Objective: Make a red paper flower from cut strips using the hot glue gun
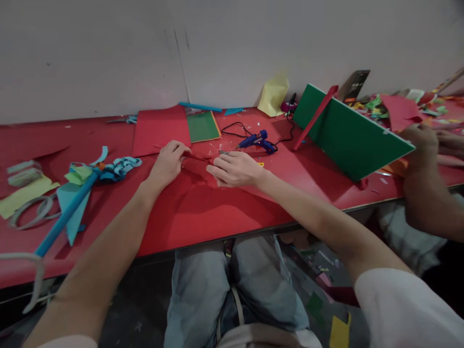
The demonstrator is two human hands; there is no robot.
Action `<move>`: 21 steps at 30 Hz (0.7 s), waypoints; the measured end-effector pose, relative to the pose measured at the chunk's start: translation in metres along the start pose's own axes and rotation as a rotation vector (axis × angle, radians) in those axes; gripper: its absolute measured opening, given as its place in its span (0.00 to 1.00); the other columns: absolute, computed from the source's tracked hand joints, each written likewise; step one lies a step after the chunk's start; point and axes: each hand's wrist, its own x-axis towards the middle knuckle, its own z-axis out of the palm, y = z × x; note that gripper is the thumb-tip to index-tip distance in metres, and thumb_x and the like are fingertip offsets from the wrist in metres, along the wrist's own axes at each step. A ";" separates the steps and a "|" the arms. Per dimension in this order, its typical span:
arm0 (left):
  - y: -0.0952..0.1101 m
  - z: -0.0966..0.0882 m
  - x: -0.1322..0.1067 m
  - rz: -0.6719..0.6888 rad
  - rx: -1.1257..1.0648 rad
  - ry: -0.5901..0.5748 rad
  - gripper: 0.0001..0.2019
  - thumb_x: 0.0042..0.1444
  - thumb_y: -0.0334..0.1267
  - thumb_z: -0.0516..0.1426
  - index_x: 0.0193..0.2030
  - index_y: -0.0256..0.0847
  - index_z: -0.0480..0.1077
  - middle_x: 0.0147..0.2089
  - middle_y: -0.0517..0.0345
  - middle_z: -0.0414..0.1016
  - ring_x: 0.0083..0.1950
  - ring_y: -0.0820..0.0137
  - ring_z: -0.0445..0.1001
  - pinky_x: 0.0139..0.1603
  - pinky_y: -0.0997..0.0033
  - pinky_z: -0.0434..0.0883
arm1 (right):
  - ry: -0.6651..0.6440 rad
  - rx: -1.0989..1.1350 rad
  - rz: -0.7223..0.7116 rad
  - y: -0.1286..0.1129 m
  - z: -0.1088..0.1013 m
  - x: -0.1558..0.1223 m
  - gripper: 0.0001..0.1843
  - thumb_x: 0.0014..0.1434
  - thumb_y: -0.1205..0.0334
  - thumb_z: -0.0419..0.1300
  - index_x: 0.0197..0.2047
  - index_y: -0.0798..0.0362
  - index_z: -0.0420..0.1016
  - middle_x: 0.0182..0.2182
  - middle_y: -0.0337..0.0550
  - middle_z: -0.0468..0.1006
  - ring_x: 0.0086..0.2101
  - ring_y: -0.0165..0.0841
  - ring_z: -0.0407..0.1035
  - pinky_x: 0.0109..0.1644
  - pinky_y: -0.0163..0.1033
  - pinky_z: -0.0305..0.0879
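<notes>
My left hand (167,162) pinches one end of a thin red paper strip (197,157) just above the red table. The strip runs across to my right hand (235,169), whose curled fingers close on its other end. A small grey object shows at the top of my right fingers; its kind is hidden. Behind my right hand lies a blue glue gun (255,140) with a black cord. A red paper sheet (161,128) lies behind my left hand, and a green sheet with a yellow edge (203,126) is beside it.
At left lie a blue paper stick (68,217) with paper curls, tape rings (34,212) and yellow paper (27,195). A green board (348,130) leans at right with a red strip over it. Beyond it are a phone (357,84), paper scraps and another person's arm (420,179).
</notes>
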 end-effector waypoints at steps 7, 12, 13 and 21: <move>-0.007 0.000 -0.001 -0.023 0.029 0.031 0.16 0.66 0.28 0.48 0.52 0.45 0.73 0.56 0.44 0.74 0.61 0.55 0.73 0.68 0.52 0.71 | 0.067 0.006 0.070 -0.009 0.016 -0.005 0.16 0.74 0.61 0.48 0.56 0.52 0.74 0.39 0.47 0.81 0.37 0.37 0.72 0.39 0.44 0.61; -0.007 -0.001 0.000 -0.068 0.118 -0.055 0.15 0.65 0.28 0.47 0.48 0.44 0.71 0.56 0.42 0.77 0.61 0.50 0.72 0.67 0.45 0.68 | 0.113 0.094 0.035 -0.011 0.019 -0.015 0.17 0.69 0.67 0.51 0.58 0.54 0.71 0.44 0.49 0.81 0.40 0.37 0.75 0.40 0.42 0.66; -0.007 0.000 0.001 -0.077 0.116 -0.062 0.13 0.65 0.29 0.46 0.46 0.45 0.71 0.54 0.42 0.77 0.59 0.51 0.73 0.65 0.45 0.69 | 0.110 0.101 0.064 -0.010 0.019 -0.016 0.18 0.68 0.68 0.51 0.59 0.54 0.71 0.45 0.50 0.81 0.41 0.38 0.76 0.41 0.42 0.67; 0.008 -0.001 -0.003 0.035 -0.009 -0.157 0.14 0.69 0.42 0.51 0.53 0.44 0.74 0.57 0.45 0.78 0.62 0.52 0.73 0.66 0.47 0.67 | 0.211 0.242 0.422 0.007 0.007 -0.024 0.21 0.62 0.71 0.53 0.57 0.51 0.71 0.49 0.51 0.80 0.44 0.39 0.75 0.42 0.42 0.70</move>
